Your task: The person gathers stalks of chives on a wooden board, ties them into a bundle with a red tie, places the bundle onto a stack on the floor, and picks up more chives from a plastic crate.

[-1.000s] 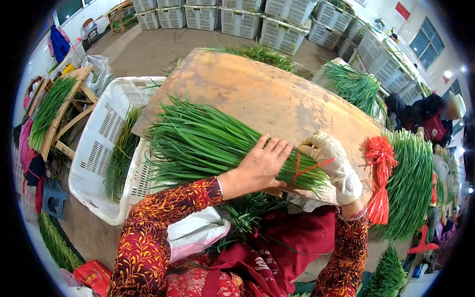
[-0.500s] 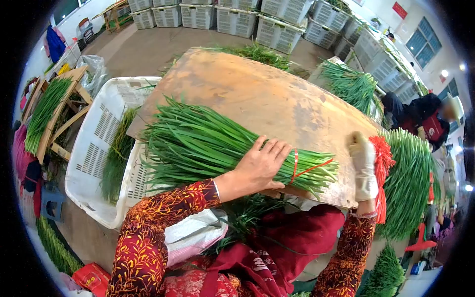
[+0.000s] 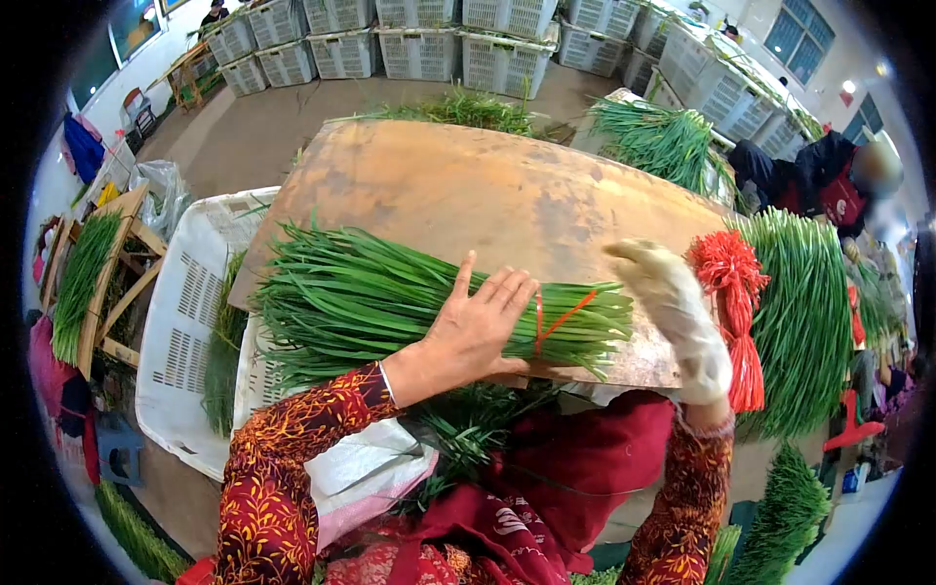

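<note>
A thick bundle of garlic chives (image 3: 361, 297) lies across the wooden board, green tips to the left and pale cut ends to the right. A thin red tie (image 3: 539, 327) goes round it near the cut ends, with one strand slanting over the stalks. My left hand (image 3: 478, 317) is bare and rests on the bundle just left of the tie, fingers spread. Above the board, right of the cut ends, my right hand (image 3: 673, 312) wears a pale glove. Its fingers look stretched out, slightly blurred, with nothing visible in them. Beside it hangs a bunch of red ties (image 3: 729, 292).
The wooden board (image 3: 419, 166) spans the middle. White plastic crates (image 3: 185, 322) stand at its left. More chives (image 3: 795, 322) hang at the right edge, and another pile (image 3: 653, 136) lies behind. Stacked crates (image 3: 419, 54) line the back. A seated person (image 3: 809, 175) is at the far right.
My right hand has moved left from beside the red ties toward the cut ends, its fingers now reaching out. My left hand stays on the bundle, fingers spread wider. The view has shifted slightly.
</note>
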The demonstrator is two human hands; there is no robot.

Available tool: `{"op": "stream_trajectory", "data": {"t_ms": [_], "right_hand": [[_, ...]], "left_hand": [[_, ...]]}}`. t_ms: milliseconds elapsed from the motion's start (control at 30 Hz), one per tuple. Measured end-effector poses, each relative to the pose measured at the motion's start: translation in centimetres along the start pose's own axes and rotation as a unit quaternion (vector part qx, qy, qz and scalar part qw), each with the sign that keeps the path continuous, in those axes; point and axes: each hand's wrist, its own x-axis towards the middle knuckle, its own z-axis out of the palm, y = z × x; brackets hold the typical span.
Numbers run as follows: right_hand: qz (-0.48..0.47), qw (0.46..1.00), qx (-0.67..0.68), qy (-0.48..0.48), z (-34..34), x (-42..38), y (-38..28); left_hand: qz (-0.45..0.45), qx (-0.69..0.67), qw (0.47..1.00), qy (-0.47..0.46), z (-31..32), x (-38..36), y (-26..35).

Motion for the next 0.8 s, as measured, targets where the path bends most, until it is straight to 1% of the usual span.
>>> {"op": "stream_trajectory", "data": {"t_ms": [33, 133, 200, 300, 400, 467, 500, 567, 600, 667, 800], "right_hand": [[-0.006, 0.999, -0.001, -0.034, 0.9, 0.7, -0.1], [0.056, 0.991, 0.019, -0.118, 2.7, 2.1, 0.5], [0.098, 0.985, 0.038, -0.140, 2.9, 2.1, 0.9], [0.117, 0.980, 0.046, -0.151, 3.0, 2.2, 0.9], [0.100, 0.983, 0.021, -0.154, 2.5, 2.4, 0.5], [0.056, 0.985, 0.007, -0.162, 2.4, 2.6, 0.2], [0.054, 0.985, 0.005, -0.164, 2.4, 2.7, 0.2], [0.008, 0.986, -0.010, -0.166, 2.7, 2.7, 0.2], [0.007, 0.986, -0.010, -0.166, 2.8, 2.8, 0.2], [-0.081, 0.976, -0.133, -0.155, 2.9, 3.0, 0.0], [-0.082, 0.969, -0.184, -0.143, 2.9, 3.0, -0.3]], "left_hand": [[0.008, 0.001, 1.000, -0.009, -0.1, 0.3, 0.1], [0.018, -0.010, 1.000, -0.024, 0.5, 1.0, -0.1], [0.017, -0.027, 0.999, -0.028, 0.7, 1.2, -0.3], [0.032, -0.030, 0.999, -0.013, 0.7, 0.8, -0.1], [0.034, -0.025, 0.999, -0.002, 0.5, 0.8, 0.1], [0.036, -0.027, 0.999, 0.008, 0.4, 0.7, 0.1], [0.034, -0.027, 0.999, 0.010, 0.4, 0.6, 0.1], [0.039, -0.020, 0.999, 0.007, 0.2, 0.6, 0.2], [0.038, -0.020, 0.999, 0.007, 0.3, 0.5, 0.1], [0.040, -0.014, 0.999, 0.012, 0.4, 0.5, 0.1], [0.039, -0.011, 0.999, 0.011, 0.3, 0.5, 0.0]]}}
